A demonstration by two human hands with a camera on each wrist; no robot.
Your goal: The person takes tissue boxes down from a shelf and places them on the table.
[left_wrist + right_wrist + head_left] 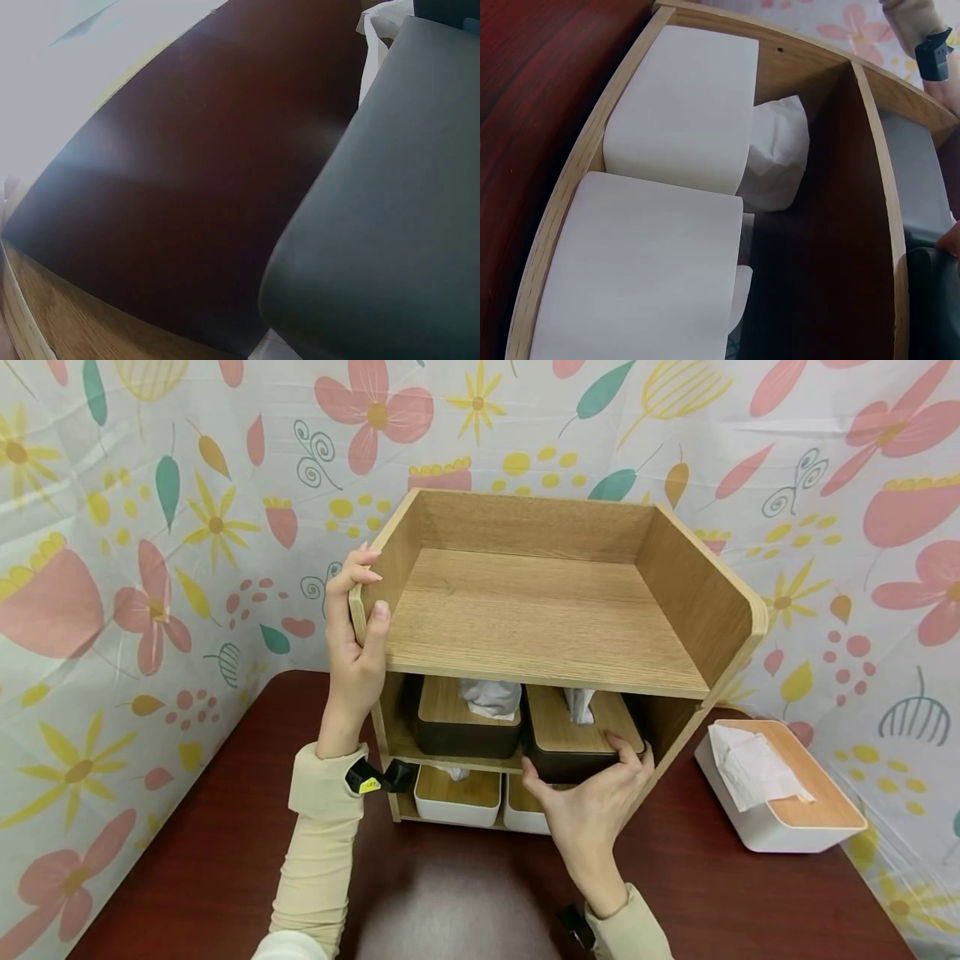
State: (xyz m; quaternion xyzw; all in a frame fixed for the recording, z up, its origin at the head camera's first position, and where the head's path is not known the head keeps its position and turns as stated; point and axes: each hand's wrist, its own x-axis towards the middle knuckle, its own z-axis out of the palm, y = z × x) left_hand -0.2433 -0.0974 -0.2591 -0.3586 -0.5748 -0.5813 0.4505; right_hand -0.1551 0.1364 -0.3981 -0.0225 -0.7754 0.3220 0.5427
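A two-tier wooden desk shelf (540, 610) with a raised rim stands on the table. My left hand (356, 635) grips its left side panel, thumb on the inner side. With thumb and fingers spread across its front, my right hand (596, 802) holds a dark tissue box (562, 727) with a wooden lid, in the right half of the upper compartment. Beside it sits another dark tissue box (468, 739), tissue poking out. Below are two white tissue boxes (457, 806), whose bare sides also show in the right wrist view, one white box (682, 105) behind the other.
Right of the shelf, a white tissue box (787, 835) with a wooden lid and a loose tissue stands on the dark red table (202, 860). Behind hangs a flower-patterned curtain (247, 460). A wooden divider (877, 187) separates the two compartments.
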